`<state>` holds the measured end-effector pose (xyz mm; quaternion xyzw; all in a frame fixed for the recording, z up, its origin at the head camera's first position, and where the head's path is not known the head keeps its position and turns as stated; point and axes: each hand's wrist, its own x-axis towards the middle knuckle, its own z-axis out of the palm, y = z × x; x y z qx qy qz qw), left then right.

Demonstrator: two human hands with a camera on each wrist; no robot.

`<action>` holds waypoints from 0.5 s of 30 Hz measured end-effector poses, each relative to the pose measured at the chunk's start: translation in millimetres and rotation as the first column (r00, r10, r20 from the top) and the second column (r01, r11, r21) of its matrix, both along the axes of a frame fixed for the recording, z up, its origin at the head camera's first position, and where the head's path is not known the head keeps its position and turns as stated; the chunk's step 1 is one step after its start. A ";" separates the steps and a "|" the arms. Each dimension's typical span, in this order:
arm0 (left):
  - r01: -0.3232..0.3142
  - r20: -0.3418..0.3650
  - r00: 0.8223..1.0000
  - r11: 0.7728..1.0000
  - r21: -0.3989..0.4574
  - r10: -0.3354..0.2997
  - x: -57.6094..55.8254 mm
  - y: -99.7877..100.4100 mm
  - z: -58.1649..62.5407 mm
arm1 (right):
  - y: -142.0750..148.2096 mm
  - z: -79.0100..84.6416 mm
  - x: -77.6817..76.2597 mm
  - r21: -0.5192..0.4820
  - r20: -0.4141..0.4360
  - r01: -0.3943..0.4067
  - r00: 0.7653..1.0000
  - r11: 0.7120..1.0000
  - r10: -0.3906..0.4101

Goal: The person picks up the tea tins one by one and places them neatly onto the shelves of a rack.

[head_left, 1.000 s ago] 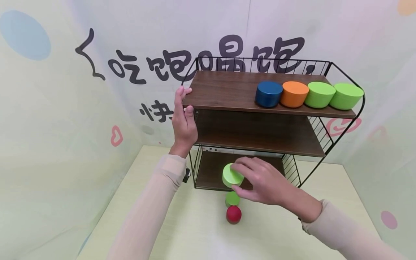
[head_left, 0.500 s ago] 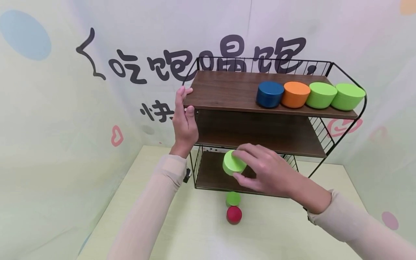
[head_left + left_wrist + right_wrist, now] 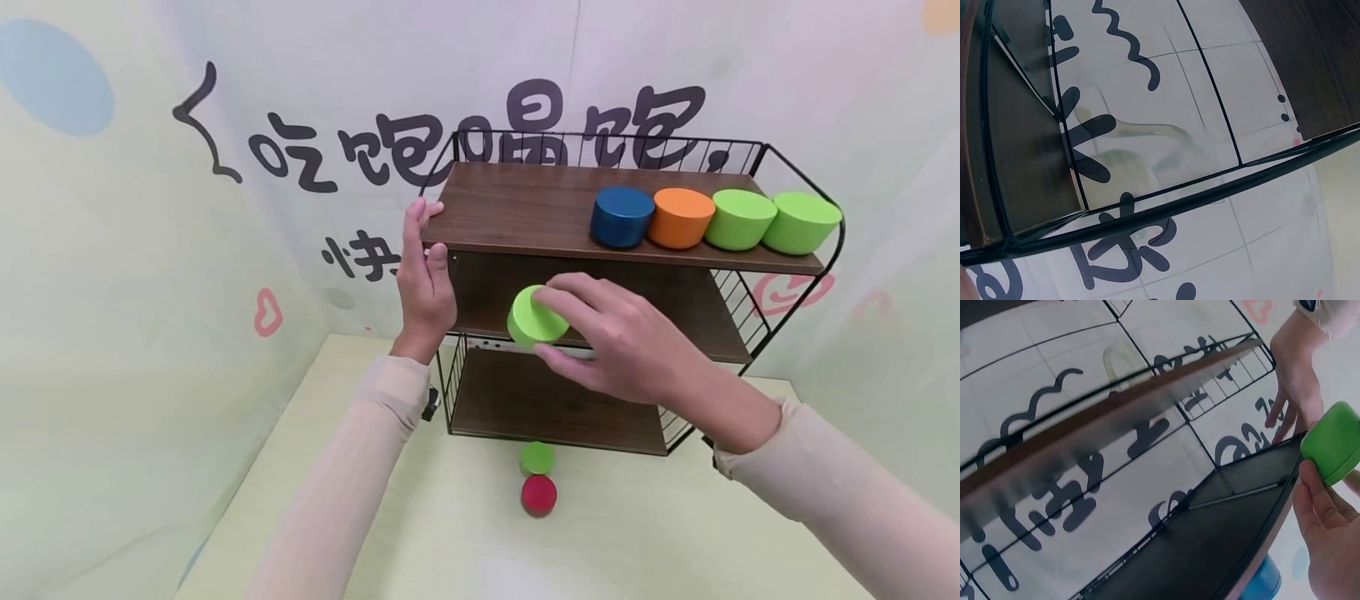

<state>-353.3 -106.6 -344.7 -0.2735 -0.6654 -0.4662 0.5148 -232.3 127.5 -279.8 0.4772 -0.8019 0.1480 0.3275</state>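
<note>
Green tin raised; right hand pinches it, left hand grips rack; blue tin on top shelf.

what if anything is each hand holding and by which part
The right hand pinches a short, bright green cylinder by its round side. The left hand holds the dark brown, wood-look top shelf at its left front corner.

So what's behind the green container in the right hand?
In the head view, the middle shelf shows behind the green container; whatever that container and right hand cover is hidden.
</note>
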 end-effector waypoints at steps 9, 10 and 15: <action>-0.002 0.001 1.000 1.000 0.003 0.002 0.4 -0.2 -0.1 | 6.6 23.5 -8.1 -0.013 -0.046 0.026 0.999 1.000 -0.027; -0.001 0.001 1.000 1.000 0.005 0.001 0.3 -0.2 -0.2 | 7.4 26.4 -9.0 -0.017 -0.053 0.033 0.998 0.999 -0.034; 0.001 0.000 1.000 1.000 0.005 -0.001 -0.2 0.4 -0.3 | 11.3 38.3 -12.9 -0.050 -0.074 0.056 0.995 0.997 -0.059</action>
